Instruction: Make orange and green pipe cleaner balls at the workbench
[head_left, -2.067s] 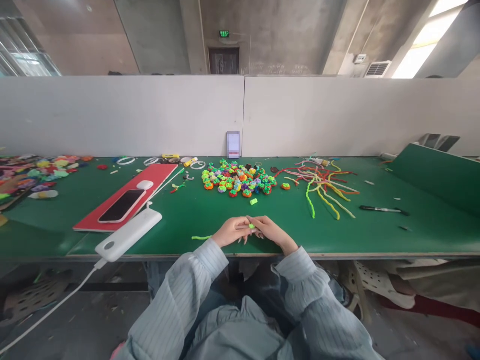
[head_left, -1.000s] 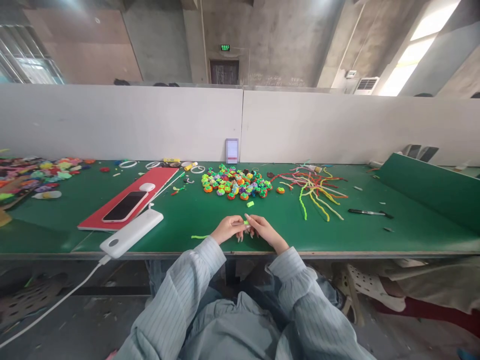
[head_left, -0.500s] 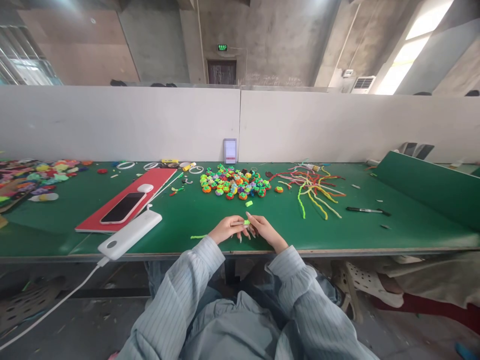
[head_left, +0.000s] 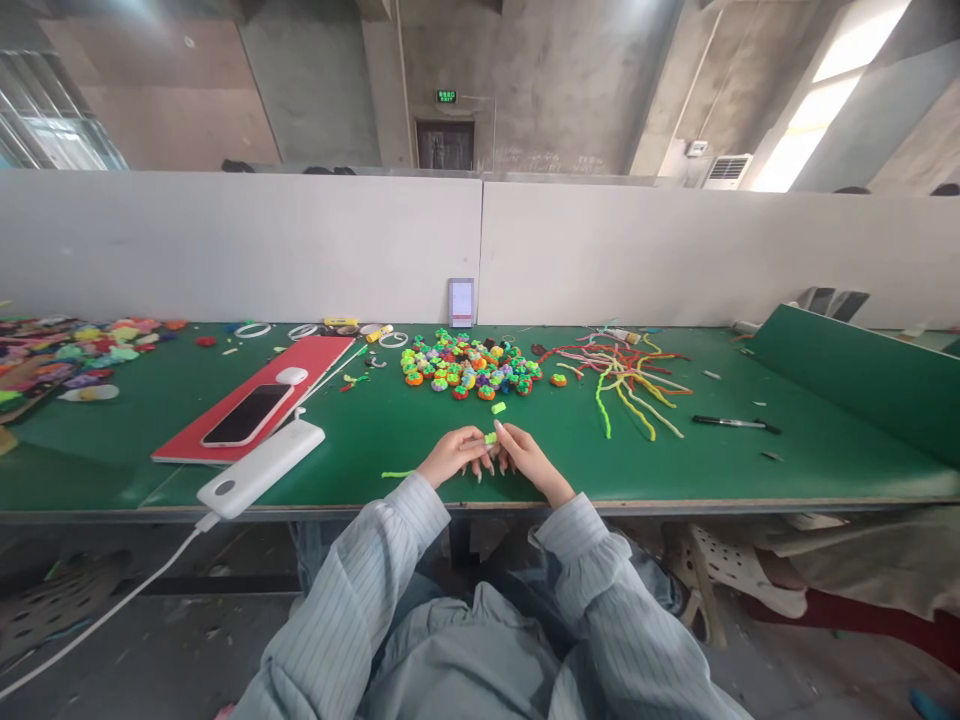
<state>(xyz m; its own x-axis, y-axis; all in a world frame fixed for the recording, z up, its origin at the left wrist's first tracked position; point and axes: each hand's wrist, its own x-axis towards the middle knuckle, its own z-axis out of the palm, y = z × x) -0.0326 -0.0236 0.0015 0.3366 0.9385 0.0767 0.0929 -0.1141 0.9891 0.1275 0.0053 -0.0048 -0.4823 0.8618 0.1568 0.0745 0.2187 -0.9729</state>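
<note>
Green tabletop (head_left: 360,415) spans mid-frame. Remotely, I see the left hand (head_left: 453,453) and right hand (head_left: 529,464) pinching a lime-green pipe-cleaner piece (head_left: 490,438) at lower centre; shaping seems underway, calling for steady fingertips.

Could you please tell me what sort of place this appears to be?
Probably a craft workshop: a heap of small colourful pieces and loose fuzzy strands lie on a long green table, and an exit sign shows beyond the white partition.
</note>
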